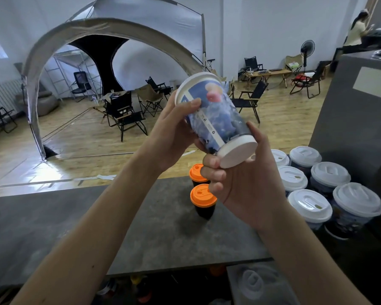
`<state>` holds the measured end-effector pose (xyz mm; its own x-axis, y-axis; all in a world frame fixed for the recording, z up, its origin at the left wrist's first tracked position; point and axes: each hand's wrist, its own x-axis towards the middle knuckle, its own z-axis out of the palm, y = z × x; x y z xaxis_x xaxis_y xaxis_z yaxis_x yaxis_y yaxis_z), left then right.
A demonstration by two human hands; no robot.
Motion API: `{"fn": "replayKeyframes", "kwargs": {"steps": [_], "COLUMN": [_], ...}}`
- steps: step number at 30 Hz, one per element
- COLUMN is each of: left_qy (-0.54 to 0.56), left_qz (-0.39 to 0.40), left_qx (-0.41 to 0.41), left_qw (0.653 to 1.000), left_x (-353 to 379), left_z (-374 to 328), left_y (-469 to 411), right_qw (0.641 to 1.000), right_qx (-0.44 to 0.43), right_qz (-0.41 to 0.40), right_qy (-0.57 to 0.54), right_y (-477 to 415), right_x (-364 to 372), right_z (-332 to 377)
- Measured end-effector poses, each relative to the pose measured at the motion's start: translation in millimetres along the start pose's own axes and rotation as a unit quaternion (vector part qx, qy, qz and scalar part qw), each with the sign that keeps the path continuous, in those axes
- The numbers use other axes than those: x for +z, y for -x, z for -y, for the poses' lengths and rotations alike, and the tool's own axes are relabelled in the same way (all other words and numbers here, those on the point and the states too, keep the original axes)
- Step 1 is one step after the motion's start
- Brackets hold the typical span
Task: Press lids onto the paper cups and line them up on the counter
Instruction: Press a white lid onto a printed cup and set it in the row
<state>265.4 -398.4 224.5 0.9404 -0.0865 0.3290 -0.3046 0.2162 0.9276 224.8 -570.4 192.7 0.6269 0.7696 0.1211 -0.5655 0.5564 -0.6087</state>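
Observation:
I hold a blue printed paper cup [216, 115] tilted in the air above the grey counter [75, 227]. Its wide white rim points up and to the left, and its flat white end faces me at lower right. My left hand [174, 137] grips the upper part, thumb pressed near the rim. My right hand [246, 186] grips the lower end, its fingers curled under the cup. Two dark cups with orange lids [203, 194] stand on the counter right under my hands. Several blue cups with white lids [310, 205] stand grouped at the right.
A tall grey block [359, 111] rises at the right behind the lidded cups. Loose white lids [255, 280] lie on a lower surface below the counter's near edge. Beyond the counter are a wooden floor, folding chairs and a tent; a person stands far right.

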Motion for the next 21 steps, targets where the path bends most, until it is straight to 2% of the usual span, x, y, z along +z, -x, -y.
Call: {"fn": "replayKeyframes", "kwargs": {"steps": [3,6,8,12,21], "left_qy": [-0.016,-0.039,-0.061,-0.043,0.07], "left_qz": [-0.02,-0.025,-0.021,0.007,0.005], "left_qx": [-0.004,-0.007,-0.007,-0.052,-0.105], "left_qw": [1.0,0.999,0.998,0.998,0.992], "left_x": [-2,-4,-5,-1,10], "left_z": [0,-1,-3,-6,-6], "left_y": [-2,-1,-1,-5,1], "right_qw": [1.0,0.969,0.95,0.985,0.998], "right_qx": [0.003,-0.088,-0.116,-0.033,0.003], "right_qz": [-0.016,-0.124,-0.157,-0.095,-0.018], "right_qy": [0.024,0.195,0.244,0.143,0.065], "right_y": [0,-4,-5,0,1], "right_x": [2,-2,-3,3,10], "right_z": [-1,0,2,8,10]}}
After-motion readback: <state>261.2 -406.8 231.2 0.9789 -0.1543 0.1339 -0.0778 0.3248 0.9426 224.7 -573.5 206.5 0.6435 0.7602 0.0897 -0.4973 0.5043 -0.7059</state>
